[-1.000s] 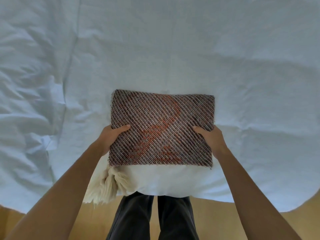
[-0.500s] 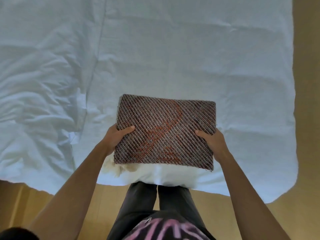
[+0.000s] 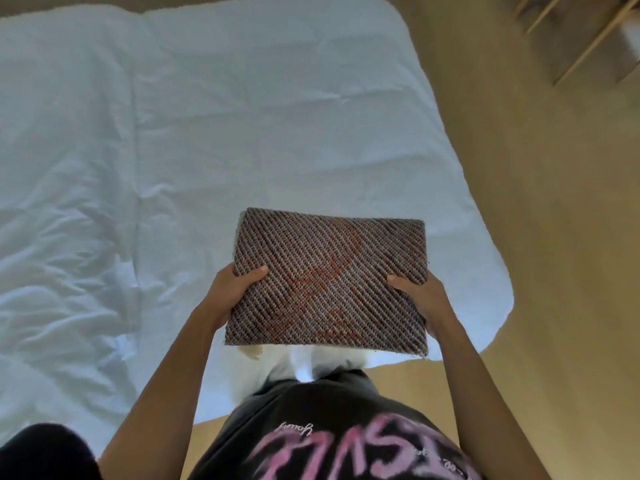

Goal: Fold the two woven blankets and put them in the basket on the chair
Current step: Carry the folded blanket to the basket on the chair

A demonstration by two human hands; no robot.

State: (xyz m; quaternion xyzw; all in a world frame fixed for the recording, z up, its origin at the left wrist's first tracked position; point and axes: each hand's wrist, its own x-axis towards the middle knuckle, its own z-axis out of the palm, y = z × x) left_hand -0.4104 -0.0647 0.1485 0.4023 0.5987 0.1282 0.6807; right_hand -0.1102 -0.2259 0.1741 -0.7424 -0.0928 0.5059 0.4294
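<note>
A folded brown woven blanket [image 3: 329, 282] with a faint orange pattern is held flat in the air over the near corner of the bed. My left hand [image 3: 230, 292] grips its left edge, thumb on top. My right hand [image 3: 424, 296] grips its right edge the same way. Under it a cream folded blanket [image 3: 277, 363] peeks out at the near edge, its fringe partly hidden. The basket and chair are not clearly in view.
The bed with a rumpled white sheet [image 3: 173, 168] fills the left and middle. Tan wooden floor [image 3: 554, 237] runs along the right. Pale wooden furniture legs [image 3: 588, 39] show at the top right corner.
Both hands have lifted the stacked blankets off the bed. The view has pulled back and turned right, showing the bed's corner, more floor and the wooden legs.
</note>
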